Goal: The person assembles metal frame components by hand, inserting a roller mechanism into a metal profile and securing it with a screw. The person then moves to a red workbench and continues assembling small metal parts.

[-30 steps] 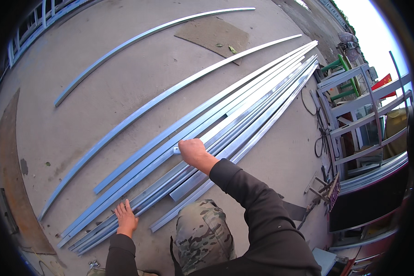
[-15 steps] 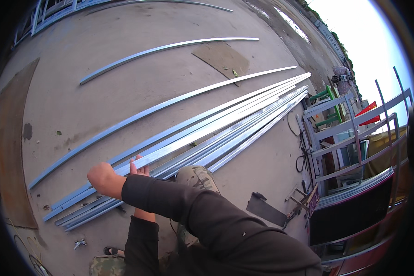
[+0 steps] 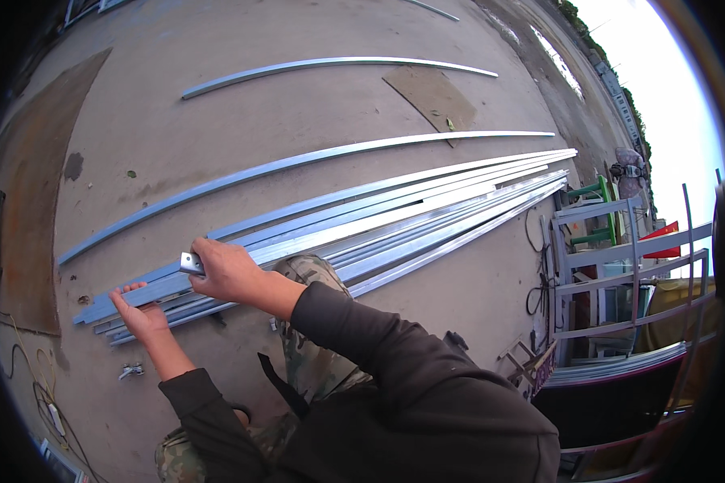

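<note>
Long silver metal tubes [image 3: 314, 233] lie side by side in a bundle on the ground in front of me. Near the bundle's left end, my left hand [image 3: 145, 320] is palm up around a metal tube [image 3: 166, 287], fingertips showing at its far edge. My right hand [image 3: 224, 270] is closed above the same tube. From its fist sticks out a small silver metal piece [image 3: 191, 263] with dark, hole-like spots; its rest is hidden in the fingers. My camouflage-clad knee [image 3: 318, 322] is beside the bundle.
Beyond the bundle lie two separate tubes, one nearer [image 3: 298, 166] and one farther [image 3: 330, 62], with a flat brown board [image 3: 431, 97] between. A rusty plate [image 3: 36, 217] lies left; cables [image 3: 44, 386] lie lower left. Metal frames [image 3: 620, 274] stand at right.
My left hand has slid left along the tube towards its end. My right hand has turned, and the small metal piece now shows. The view has shifted.
</note>
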{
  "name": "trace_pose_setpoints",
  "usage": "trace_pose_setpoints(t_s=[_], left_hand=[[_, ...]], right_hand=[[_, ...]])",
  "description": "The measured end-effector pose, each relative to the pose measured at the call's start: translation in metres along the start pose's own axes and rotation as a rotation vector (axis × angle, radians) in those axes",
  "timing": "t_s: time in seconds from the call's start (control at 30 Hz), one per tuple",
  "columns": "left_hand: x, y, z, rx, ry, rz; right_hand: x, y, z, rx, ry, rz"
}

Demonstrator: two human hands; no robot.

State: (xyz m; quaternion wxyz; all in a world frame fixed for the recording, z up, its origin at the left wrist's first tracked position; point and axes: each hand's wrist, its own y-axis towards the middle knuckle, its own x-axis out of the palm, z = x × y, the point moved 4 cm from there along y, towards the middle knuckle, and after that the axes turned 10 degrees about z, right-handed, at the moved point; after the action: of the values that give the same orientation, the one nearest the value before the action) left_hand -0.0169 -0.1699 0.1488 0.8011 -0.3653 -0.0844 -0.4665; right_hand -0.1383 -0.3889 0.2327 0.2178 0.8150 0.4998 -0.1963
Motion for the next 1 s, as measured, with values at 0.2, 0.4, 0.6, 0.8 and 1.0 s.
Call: trace_pose_setpoints(t_s=[0.2, 0.4, 0.6, 0.8, 1.0], left_hand=[[-0.018, -0.012, 0.039, 0.064, -0.068, -0.091], [-0.032, -0.001, 0.064, 0.119, -0.006, 0.084], [-0.028, 0.013, 0.06, 0.123, 0.022, 0.109], [-0.04, 0.028, 0.055, 0.147, -0.073, -0.141], [-0.051, 0.019, 0.055, -0.1, -0.397, -0.614]], right_hand=[[-0.033, -0.036, 0.049, 0.03, -0.073, 0.054], [-0.042, -0.055, 0.074, -0.012, -0.118, 0.141], [-0.038, -0.053, 0.111, 0.174, -0.155, 0.2], [-0.027, -0.057, 0.117, 0.228, -0.164, 0.142], [-0.03, -0.086, 0.096, 0.064, -0.152, 0.275]])
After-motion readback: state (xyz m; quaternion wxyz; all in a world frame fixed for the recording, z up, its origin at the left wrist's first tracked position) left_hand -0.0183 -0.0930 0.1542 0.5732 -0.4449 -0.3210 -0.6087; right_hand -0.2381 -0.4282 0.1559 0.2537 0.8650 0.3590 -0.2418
